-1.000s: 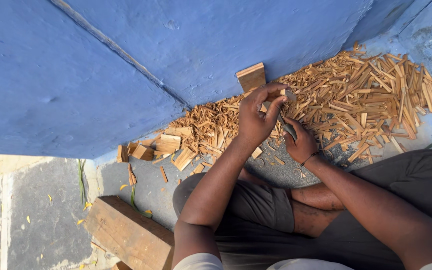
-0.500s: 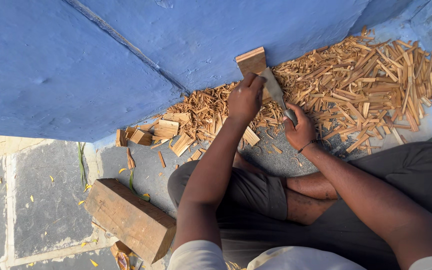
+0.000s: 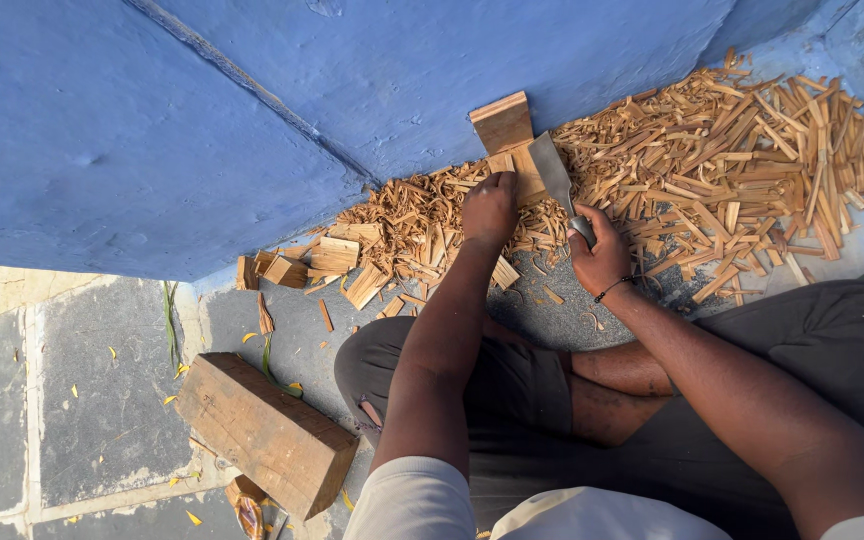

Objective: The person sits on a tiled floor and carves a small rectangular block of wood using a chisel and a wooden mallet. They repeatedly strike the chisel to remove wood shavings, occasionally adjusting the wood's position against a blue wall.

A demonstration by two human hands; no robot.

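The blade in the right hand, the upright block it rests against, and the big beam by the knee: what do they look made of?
Blade: seems bare metal, flat, dull grey, faint sheen. Its handle is hidden in the right hand.
Upright block, steadied by the left hand: raw, unfinished wood, pale tan with visible grain, matching the split sticks around it.
Beam: solid wood, darker, weathered brown, rough-sawn, no paint visible.

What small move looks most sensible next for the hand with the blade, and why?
Probably press the blade down along the grain. The right hand sets its edge against the upright wooden block, the left hand steadies that block from the other side, and split slivers are piled around.
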